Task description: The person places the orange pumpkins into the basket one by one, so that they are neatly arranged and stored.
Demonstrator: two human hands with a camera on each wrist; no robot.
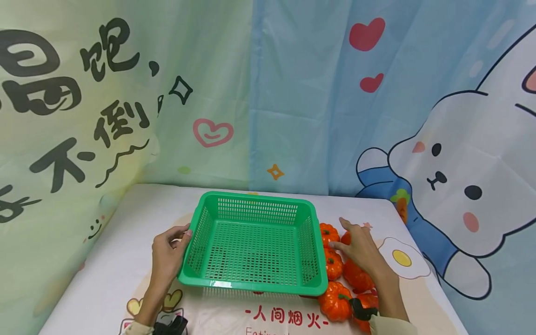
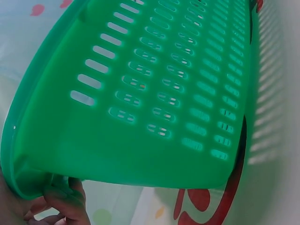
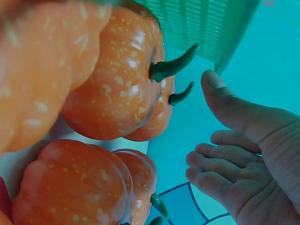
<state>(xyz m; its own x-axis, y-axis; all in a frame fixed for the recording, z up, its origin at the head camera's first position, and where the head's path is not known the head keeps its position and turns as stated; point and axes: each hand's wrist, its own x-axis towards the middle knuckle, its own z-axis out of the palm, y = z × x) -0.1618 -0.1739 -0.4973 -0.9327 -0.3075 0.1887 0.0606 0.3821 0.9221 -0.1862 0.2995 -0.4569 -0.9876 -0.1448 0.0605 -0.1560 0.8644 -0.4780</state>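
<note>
Printed curtains [image 1: 293, 83] hang beyond both hands, behind a white table [image 1: 125, 218]. The left hand [image 1: 167, 253] grips the rim of a green basket [image 1: 251, 288], which extends to the right of that grip. The right hand [image 1: 361, 249] is empty, its thumb apart from its loosely bent fingers, beside orange pumpkins [image 1: 335, 302]; some sit between it and the basket, others near its wrist.

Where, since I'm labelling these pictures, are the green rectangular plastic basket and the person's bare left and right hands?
Green rectangular plastic basket [image 1: 251, 287]: head view, near rim.
Bare left hand [image 1: 166, 252]: head view, thumb side.
Bare right hand [image 1: 362, 247]: head view, thumb side.
</note>
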